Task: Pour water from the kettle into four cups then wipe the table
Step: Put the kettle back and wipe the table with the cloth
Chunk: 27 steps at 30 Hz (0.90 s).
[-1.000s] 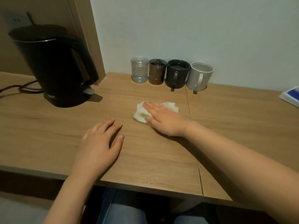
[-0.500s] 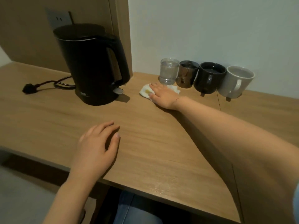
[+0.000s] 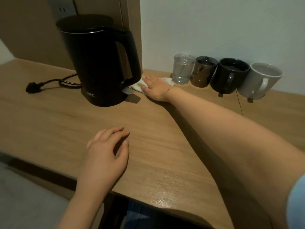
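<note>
Kettle (image 3: 99, 60) first: it stands black and upright on the wooden table (image 3: 156, 146), lid down, handle turned toward the cups, and its base sits just left of the right hand's fingertips. A dark cord (image 3: 54, 82) trails away behind it, on the side away from the fingers, ending in a plug lying on the tabletop.

Her right hand (image 3: 155, 87) lies flat, fingers straight and spread, pressing a white cloth (image 3: 140, 85) down onto the wood. Most of the cloth is hidden under the palm; one crumpled edge pokes out beyond the fingertips, close against the kettle's base, and a smaller corner shows on the far side of the hand, beside the clear glass. A thin bracelet circles that wrist.

Just past the back of that hand, the four cups stand in a tight row along the wall: a clear glass (image 3: 182, 68) nearest the knuckles, then a brown cup (image 3: 203, 71), a black mug (image 3: 230, 75) and a grey mug (image 3: 260, 80) farthest off. All four look filled.

Her left hand (image 3: 105, 157) rests near the table's front edge, well apart from the cloth, fingers loosely bent with the tips on the wood and nothing in them. Beside the wrist, nearer the edge, the surface glistens wet.
</note>
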Available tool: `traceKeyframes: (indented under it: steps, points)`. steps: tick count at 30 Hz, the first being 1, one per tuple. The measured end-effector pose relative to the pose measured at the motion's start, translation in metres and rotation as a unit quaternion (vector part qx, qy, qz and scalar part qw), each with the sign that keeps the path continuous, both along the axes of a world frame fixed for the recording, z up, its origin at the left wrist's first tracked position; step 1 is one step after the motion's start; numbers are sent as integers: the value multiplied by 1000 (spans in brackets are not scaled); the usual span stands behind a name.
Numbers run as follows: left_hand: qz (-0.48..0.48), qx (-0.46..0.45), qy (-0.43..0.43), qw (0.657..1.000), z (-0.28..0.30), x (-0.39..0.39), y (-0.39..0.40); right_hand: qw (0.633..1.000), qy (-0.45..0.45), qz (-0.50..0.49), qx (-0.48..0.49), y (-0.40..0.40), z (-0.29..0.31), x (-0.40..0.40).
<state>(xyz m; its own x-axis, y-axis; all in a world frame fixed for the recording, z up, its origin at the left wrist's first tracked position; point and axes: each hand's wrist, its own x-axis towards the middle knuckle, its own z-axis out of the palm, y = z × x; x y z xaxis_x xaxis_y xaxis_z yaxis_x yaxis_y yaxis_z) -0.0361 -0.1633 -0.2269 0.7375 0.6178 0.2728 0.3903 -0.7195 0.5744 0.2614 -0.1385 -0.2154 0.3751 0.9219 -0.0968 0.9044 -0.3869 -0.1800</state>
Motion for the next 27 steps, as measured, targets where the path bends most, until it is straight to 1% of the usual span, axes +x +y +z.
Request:
traceKeyframes:
  steps: [2,5,6,8,10,12,15,18,21,24,27]
  points:
    - [11,-12,-34,999,-1,-2,-2,1000,4,14,1,-10,1,-11]
    - [26,-20,-68,997,2,-7,-3,997,23,68,9,-47,3,-56]
    - [21,-8,-65,998,3,-10,-3,996,27,87,14,-63,4,-76]
    - [25,45,-47,998,6,-20,1,991,28,130,31,-93,2,-115]
    - [62,74,-38,995,7,-39,12,986,28,162,31,-111,1,-144]
    - [113,59,-32,991,4,-64,28,985,36,170,17,-106,1,-160]
    - [153,48,-11,987,-9,-95,52,980,48,191,6,-68,2,-182]
    - [140,61,-11,988,-23,-108,60,979,35,199,9,-19,-2,-213]
    - [138,40,-34,989,-27,-113,58,982,23,188,12,5,-2,-232]
    - [134,25,-39,990,-21,-110,53,983,27,183,14,-10,1,-233]
    - [104,46,-11,993,-13,-100,35,985,28,166,23,-57,2,-227]
